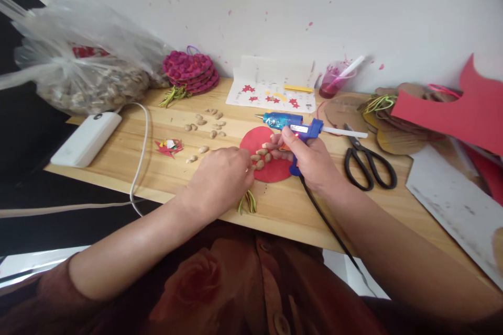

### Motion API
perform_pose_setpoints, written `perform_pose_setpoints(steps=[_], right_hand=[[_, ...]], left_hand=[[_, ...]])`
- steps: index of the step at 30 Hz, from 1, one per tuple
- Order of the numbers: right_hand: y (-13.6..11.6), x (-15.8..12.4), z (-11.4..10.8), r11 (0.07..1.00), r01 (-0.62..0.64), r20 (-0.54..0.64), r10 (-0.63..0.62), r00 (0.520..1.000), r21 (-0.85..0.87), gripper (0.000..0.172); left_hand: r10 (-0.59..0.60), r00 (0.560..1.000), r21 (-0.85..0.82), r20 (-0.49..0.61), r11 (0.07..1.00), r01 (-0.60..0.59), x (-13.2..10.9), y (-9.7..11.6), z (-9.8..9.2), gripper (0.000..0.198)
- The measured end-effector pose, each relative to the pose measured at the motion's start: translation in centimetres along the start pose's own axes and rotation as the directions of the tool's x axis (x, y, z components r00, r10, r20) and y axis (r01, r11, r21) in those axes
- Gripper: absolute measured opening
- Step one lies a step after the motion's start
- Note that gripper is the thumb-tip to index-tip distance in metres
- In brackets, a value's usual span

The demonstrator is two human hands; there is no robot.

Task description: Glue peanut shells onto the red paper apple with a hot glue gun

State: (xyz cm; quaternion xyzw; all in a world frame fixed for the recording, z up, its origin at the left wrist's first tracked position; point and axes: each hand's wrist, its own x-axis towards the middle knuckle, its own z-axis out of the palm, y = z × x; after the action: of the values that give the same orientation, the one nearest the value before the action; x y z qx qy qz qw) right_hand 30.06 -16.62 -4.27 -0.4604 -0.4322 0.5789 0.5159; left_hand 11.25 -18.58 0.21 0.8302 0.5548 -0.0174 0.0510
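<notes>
My right hand [312, 159] is wrapped round the handle of a blue glue gun [283, 119], its nozzle pointing left and a white glue stick [346, 132] out of its back. Below the gun lies a red paper disc [275, 171] with several peanuts [260, 165] clustered on it. At the disc's left edge, my left hand [226, 175] is closed in a pinch on what looks like a peanut, its fingertips mostly hidden. Green and brown strings [247, 202] stick out under the disc's near edge. Loose peanuts [201, 121] lie beyond my left hand.
Black-handled scissors [369, 162] and cardboard shapes [396, 133] lie to the right. Behind stand a plastic cup [337, 79], paper with red cut-outs [271, 97] and a purple-red stack [191, 70]. A white power strip [87, 138] and a peanut bag [94, 78] are left; the gun's cord [322, 214] crosses the table edge.
</notes>
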Motion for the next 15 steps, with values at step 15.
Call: perform_pose_setpoints(steps=[15], right_hand=[[-0.06, -0.06, 0.05, 0.999, -0.013, -0.016, 0.012, 1.0, -0.052, 0.044]], left_hand=[[0.03, 0.998, 0.113, 0.057, 0.993, -0.037, 0.38, 0.74, -0.65, 0.024]])
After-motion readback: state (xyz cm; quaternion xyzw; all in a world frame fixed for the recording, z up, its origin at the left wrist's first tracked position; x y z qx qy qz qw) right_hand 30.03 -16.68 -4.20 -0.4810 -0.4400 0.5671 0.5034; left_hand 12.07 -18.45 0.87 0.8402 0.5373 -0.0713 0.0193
